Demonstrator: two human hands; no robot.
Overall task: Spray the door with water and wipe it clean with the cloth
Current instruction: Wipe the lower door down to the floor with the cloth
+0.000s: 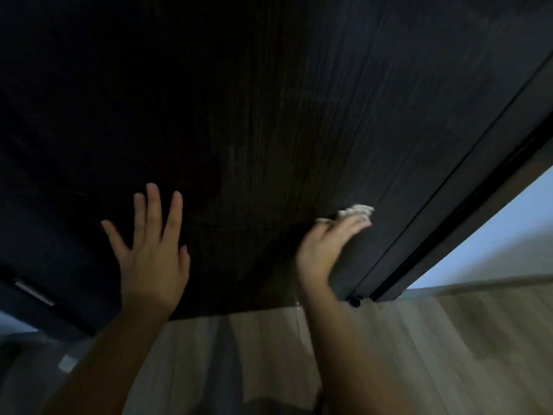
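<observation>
A dark wood-grain door [269,115] is filling most of the frame, from the upper left across to the right, with its bottom edge running across the lower middle above a pale wood-look floor [434,339]. The left hand [152,250] is lying flat against the lower left part of the door, its fingers straight and spread apart, the thumb angled out toward the left and holding nothing. The right hand [326,247], blurred, is sitting at the lower centre-right of the frame and pressing a light-coloured cloth [356,211] against the door; the fingers are lying roughly straight and close together over the cloth, which is poking out crumpled past the fingertips, though the blur is making it hard to say how much of the cloth is tucked under the palm. Just to the right of that hand, the door's edge is meeting a dark frame strip [466,205] running diagonally from the upper right down to the lower centre-right. Beyond the strip, a pale bluish wall [502,235] is showing at the right edge. At the far lower left, a small metallic hinge-like piece [34,292] is showing on the dark surface.
</observation>
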